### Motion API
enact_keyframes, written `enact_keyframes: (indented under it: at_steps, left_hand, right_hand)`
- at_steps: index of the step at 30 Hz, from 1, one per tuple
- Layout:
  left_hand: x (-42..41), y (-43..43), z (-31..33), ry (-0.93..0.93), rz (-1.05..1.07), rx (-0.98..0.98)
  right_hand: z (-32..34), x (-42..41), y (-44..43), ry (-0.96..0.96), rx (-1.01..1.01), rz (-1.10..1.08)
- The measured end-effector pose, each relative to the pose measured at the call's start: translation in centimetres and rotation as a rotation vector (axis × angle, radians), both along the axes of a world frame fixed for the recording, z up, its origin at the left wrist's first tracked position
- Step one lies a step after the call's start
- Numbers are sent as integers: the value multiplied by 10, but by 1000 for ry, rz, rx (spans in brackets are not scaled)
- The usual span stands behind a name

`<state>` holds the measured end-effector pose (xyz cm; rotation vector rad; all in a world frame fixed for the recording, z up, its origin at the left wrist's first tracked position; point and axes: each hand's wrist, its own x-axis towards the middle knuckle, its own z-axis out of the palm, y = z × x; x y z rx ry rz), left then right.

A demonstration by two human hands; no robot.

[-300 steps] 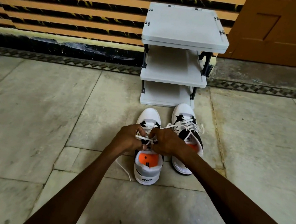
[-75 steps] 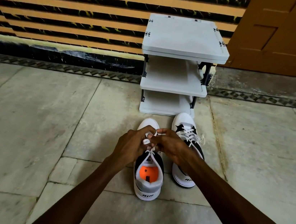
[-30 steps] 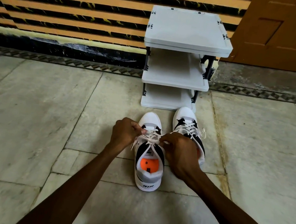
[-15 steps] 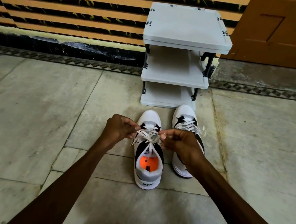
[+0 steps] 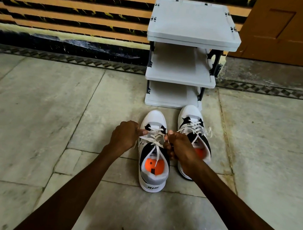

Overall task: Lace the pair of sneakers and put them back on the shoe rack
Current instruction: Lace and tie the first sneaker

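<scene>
Two white and black sneakers with orange insoles stand side by side on the stone floor, toes toward the rack. Over the left sneaker, my left hand pinches one loop of its white lace and my right hand pinches the other, the lace stretched between them across the tongue. One lace end hangs into the shoe's opening. The right sneaker sits a little farther away with its lace tied in a bow; my right hand hides part of it. The grey three-shelf shoe rack stands just beyond the toes, shelves bare.
A striped orange and black wall runs behind the rack, with a brown wooden door at the right. A raised stone step lies under the door. Grey floor slabs stretch to both sides.
My hands have drawn apart from a tight cluster over the left sneaker's tongue, stretching the lace loops sideways. The sneakers and rack have stayed put.
</scene>
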<state>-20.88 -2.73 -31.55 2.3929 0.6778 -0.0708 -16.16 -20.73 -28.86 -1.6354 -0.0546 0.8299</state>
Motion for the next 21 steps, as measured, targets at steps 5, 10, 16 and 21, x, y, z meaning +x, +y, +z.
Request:
enact_keyframes:
  at_steps: [5, 10, 16, 21]
  left_hand:
    - [-5, 7, 5, -162, 60, -504]
    - [-11, 16, 17, -156, 19, -648]
    - [-6, 5, 11, -200, 152, -486]
    - [4, -5, -1, -46, 237, -227]
  right_hand:
    - [-4, 0, -4, -15, 56, -19]
    - [-2, 0, 1, 56, 188, -48]
    - [3, -2, -1, 87, 167, -61]
    - [-2, -5, -3, 0, 5, -3]
